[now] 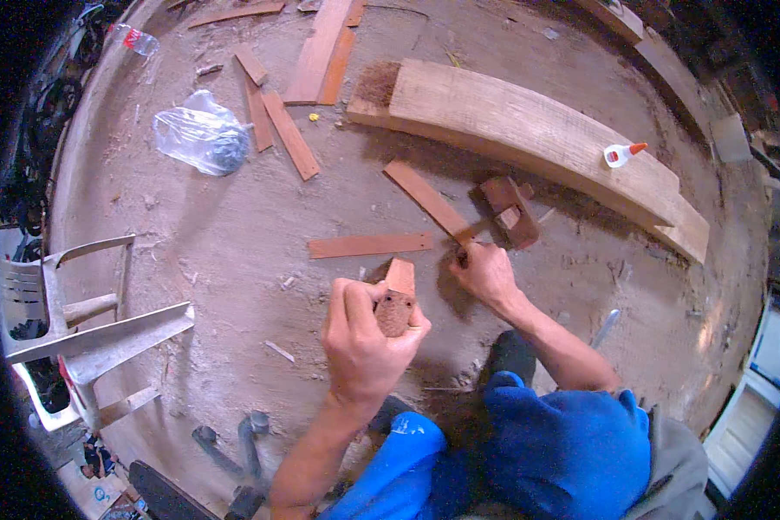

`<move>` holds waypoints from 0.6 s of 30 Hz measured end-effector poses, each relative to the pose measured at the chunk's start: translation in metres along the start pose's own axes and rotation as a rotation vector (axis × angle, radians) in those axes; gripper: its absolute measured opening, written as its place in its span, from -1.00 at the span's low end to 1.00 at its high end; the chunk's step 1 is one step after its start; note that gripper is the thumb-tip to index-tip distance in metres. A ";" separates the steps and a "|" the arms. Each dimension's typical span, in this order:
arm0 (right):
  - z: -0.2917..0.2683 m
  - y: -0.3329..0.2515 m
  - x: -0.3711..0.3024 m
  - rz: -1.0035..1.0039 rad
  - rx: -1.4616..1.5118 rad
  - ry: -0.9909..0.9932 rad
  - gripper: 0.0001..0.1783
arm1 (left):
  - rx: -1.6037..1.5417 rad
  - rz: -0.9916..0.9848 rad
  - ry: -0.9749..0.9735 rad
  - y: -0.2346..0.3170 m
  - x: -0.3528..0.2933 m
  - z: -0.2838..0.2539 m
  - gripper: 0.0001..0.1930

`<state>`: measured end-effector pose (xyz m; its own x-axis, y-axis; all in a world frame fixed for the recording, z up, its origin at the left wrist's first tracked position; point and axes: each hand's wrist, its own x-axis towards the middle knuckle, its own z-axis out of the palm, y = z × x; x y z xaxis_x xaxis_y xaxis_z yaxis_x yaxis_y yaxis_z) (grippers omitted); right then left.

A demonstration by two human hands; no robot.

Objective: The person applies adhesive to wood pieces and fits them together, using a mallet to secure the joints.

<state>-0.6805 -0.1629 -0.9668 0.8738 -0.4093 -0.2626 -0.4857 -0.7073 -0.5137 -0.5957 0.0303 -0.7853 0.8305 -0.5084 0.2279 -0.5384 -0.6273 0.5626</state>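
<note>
My left hand (pixel 364 334) is closed round a short piece of wood (pixel 396 314) with a rounded brown end and two dark spots on it. My right hand (pixel 487 273) pinches the near end of a thin reddish wooden strip (pixel 425 198), which slants away to the upper left on the ground. Another wooden strip (pixel 370 245) lies crosswise just beyond my left hand. A small block-shaped wooden hand plane (pixel 511 212) rests beyond my right hand, close to the strip.
A thick, curved timber beam (pixel 537 117) lies across the far right, with a glue bottle (pixel 620 156) on it. More wooden strips (pixel 290 134) and a clear plastic bag (pixel 201 130) lie at the far left. A white plastic chair (pixel 104 334) is tipped over at the left.
</note>
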 end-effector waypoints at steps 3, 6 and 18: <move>-0.009 -0.008 -0.002 -0.013 0.016 -0.005 -0.63 | -0.033 -0.012 -0.002 -0.001 0.000 -0.001 -0.54; -0.012 -0.011 -0.001 0.033 0.016 -0.044 -0.64 | -0.031 -0.005 -0.007 0.001 0.001 0.000 -0.57; -0.040 -0.026 -0.018 -0.067 0.215 -0.014 -0.78 | -0.072 -0.007 0.005 0.001 0.002 -0.001 -0.55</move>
<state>-0.6846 -0.1599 -0.9156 0.9048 -0.3567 -0.2328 -0.4117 -0.5927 -0.6922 -0.5943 0.0295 -0.7836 0.8348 -0.5012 0.2276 -0.5213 -0.5869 0.6195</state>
